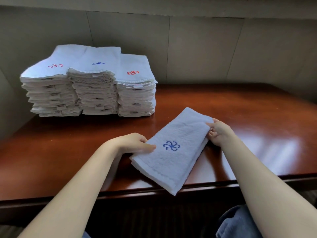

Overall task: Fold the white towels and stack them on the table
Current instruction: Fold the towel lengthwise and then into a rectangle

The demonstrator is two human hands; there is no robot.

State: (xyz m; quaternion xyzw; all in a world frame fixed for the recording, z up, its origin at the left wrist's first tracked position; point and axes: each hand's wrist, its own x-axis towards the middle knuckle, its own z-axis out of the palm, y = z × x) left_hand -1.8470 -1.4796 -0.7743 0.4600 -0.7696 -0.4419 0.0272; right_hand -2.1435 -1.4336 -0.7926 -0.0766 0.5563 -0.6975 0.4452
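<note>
Folded towel (pixel 173 148) in both hands, over near tabletop (pixel 257 134) edge.
Left hand (pixel 135 143) pinches one side, right hand (pixel 218 132) grips the other; next, probably carry to stacks (pixel 89 83) at back left.

table (pixel 240 117): dark glossy wood | far left: three towel stacks (pixel 93 93) side by side

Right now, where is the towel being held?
In the head view, the folded towel is at the table's near edge, right of centre, held between left hand and right hand.
</note>
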